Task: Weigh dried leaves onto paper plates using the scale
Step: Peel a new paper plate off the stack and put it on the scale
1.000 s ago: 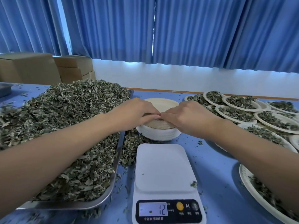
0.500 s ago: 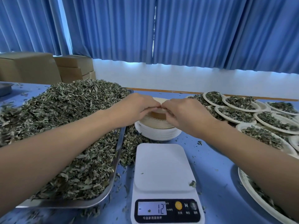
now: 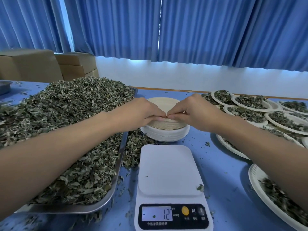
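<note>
Mid-frame, both grips, left hand [image 3: 141,112] and right hand [image 3: 195,112], are pinching the top paper plate [image 3: 162,102] by its rim (probably light and bendy).

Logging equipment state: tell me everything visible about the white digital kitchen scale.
The white plastic digital kitchen scale lies flat on the blue table, nearer the person than the stack of paper plates. Only leaf crumbs lie on its rounded platform. The lit display shows a minus sign and 12, beside a yellow button.
</note>
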`<action>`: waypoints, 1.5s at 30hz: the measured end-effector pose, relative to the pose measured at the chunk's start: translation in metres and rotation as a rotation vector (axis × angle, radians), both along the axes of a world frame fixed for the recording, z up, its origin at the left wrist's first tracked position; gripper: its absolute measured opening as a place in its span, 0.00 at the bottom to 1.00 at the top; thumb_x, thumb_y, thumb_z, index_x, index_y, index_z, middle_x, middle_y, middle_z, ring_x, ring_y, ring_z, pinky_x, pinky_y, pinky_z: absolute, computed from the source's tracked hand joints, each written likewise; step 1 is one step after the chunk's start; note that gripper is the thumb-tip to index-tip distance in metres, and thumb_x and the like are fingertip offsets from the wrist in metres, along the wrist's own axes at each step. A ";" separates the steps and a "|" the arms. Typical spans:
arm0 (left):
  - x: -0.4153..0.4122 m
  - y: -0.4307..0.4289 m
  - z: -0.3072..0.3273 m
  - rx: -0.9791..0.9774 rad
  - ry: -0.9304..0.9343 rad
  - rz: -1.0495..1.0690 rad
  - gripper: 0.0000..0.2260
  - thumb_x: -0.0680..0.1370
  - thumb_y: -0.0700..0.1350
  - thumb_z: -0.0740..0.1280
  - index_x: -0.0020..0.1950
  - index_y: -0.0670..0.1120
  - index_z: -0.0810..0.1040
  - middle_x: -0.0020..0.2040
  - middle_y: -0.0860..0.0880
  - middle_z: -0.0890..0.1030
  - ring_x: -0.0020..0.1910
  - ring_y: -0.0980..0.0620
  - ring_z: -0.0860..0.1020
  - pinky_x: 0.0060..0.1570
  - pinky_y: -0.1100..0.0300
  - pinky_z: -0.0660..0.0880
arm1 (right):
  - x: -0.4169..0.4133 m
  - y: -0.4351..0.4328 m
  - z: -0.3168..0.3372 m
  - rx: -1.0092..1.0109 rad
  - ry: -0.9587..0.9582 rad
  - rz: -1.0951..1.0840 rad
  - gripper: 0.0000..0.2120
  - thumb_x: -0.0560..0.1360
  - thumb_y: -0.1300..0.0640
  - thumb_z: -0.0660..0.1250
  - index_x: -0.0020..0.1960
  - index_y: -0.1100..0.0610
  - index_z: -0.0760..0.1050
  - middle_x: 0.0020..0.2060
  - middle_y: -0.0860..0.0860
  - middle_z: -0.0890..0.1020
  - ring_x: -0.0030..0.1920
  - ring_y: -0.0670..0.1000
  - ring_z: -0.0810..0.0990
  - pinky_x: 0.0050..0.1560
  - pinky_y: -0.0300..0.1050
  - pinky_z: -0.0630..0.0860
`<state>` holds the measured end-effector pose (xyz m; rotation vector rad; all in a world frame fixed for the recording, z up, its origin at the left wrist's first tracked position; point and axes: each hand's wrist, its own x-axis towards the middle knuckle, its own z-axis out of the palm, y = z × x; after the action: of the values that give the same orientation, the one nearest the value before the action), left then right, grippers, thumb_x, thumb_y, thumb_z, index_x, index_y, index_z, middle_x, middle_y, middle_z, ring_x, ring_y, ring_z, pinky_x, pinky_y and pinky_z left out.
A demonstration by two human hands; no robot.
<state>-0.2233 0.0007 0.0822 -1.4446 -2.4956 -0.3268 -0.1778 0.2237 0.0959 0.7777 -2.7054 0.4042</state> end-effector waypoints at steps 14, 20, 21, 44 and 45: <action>-0.003 0.001 0.001 -0.019 -0.009 -0.014 0.12 0.84 0.48 0.62 0.51 0.45 0.83 0.41 0.49 0.84 0.41 0.47 0.79 0.46 0.49 0.75 | -0.003 0.007 -0.006 0.039 0.046 0.075 0.06 0.79 0.54 0.73 0.53 0.50 0.88 0.40 0.46 0.88 0.35 0.50 0.80 0.42 0.49 0.77; -0.004 0.002 0.001 -0.015 0.005 -0.010 0.11 0.84 0.48 0.63 0.52 0.47 0.83 0.41 0.50 0.84 0.40 0.48 0.78 0.47 0.50 0.75 | -0.005 0.008 -0.004 0.057 0.053 0.091 0.06 0.79 0.53 0.72 0.52 0.51 0.88 0.38 0.49 0.87 0.35 0.55 0.79 0.42 0.54 0.76; -0.004 0.002 0.002 -0.014 0.002 -0.009 0.11 0.84 0.48 0.63 0.53 0.47 0.84 0.41 0.49 0.84 0.41 0.48 0.79 0.47 0.50 0.75 | -0.005 0.007 -0.004 0.058 0.048 0.090 0.07 0.80 0.52 0.71 0.52 0.51 0.88 0.38 0.49 0.87 0.35 0.56 0.78 0.42 0.54 0.76; -0.001 0.003 0.006 0.042 -0.060 -0.023 0.10 0.83 0.48 0.65 0.57 0.48 0.85 0.48 0.53 0.85 0.45 0.53 0.80 0.51 0.55 0.75 | 0.010 -0.004 -0.002 0.593 0.280 0.034 0.22 0.87 0.50 0.50 0.48 0.55 0.80 0.36 0.52 0.79 0.34 0.58 0.71 0.39 0.54 0.74; -0.001 0.002 0.006 0.057 -0.059 -0.032 0.10 0.83 0.47 0.65 0.57 0.48 0.85 0.48 0.53 0.85 0.45 0.55 0.80 0.51 0.56 0.75 | 0.010 -0.004 -0.001 0.631 0.305 0.030 0.22 0.87 0.51 0.49 0.49 0.55 0.80 0.35 0.52 0.78 0.34 0.58 0.72 0.39 0.54 0.75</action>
<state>-0.2243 0.0026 0.0881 -1.4750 -2.4893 -0.4493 -0.1678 0.2192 0.0946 0.9380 -2.5255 -0.5520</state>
